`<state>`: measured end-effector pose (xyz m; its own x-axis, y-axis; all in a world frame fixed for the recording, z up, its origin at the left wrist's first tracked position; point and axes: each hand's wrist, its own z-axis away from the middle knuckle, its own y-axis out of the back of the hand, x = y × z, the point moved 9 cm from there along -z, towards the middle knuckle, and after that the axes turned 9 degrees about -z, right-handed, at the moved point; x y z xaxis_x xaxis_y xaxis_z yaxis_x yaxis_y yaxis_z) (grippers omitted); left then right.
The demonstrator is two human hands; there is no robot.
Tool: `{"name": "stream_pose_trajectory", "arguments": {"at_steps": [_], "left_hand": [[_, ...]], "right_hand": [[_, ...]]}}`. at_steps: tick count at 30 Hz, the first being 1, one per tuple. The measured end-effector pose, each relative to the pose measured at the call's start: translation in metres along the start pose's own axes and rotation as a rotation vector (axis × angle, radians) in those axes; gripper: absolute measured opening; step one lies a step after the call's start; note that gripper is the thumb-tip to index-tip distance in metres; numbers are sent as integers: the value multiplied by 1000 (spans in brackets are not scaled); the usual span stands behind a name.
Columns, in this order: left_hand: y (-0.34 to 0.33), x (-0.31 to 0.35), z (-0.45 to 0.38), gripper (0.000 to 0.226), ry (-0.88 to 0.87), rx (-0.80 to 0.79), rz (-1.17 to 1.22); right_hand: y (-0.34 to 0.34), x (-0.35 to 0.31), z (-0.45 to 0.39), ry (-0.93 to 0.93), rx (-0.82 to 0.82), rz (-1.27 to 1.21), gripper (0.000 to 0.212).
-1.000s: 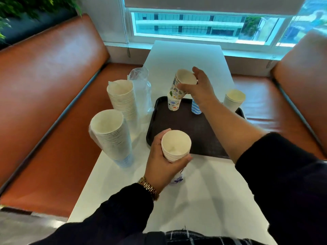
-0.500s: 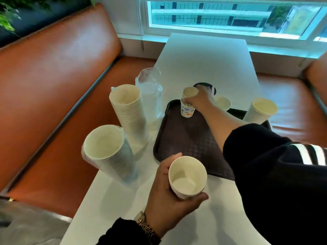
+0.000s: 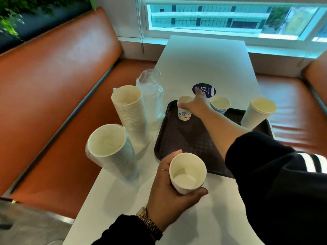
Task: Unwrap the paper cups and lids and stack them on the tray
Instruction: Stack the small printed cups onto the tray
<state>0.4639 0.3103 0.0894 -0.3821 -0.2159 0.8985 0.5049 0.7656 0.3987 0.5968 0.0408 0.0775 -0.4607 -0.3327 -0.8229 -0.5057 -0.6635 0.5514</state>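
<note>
Cup (image 3: pixel 188 173) in left hand (image 3: pixel 169 197)

Looking like a café booth: orange benches (image 3: pixel 58 82) flanking a white table (image 3: pixel 205 59), serving tray (image 3: pixel 187 138) and cup stacks (image 3: pixel 129 106) sitting by a window (image 3: pixel 230 18).

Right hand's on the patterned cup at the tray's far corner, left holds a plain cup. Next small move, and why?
Probably let the right hand release the patterned cup: it stands upright on the tray. Then take the plain cup from the left hand.
</note>
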Motion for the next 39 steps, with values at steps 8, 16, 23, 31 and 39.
{"name": "stream_pose_trajectory", "arguments": {"at_steps": [8,16,23,31,39], "left_hand": [[-3,-2,-3,91,17,-25,39],[4,2,-4,81,-12,43,53],[0,-3,-5,72,27,73,115],[-3,-3,-6,75,55,36,54],[-1,2,-6,68,37,24,68]], "right_hand": [[52,-26,126,59,-35,-445,38],[41,-1,253,176,-253,-643,28],[18,14,279,201,-321,-699,29],[15,15,277,176,-225,-748,15],[24,1,277,256,-208,-818,22]]}}
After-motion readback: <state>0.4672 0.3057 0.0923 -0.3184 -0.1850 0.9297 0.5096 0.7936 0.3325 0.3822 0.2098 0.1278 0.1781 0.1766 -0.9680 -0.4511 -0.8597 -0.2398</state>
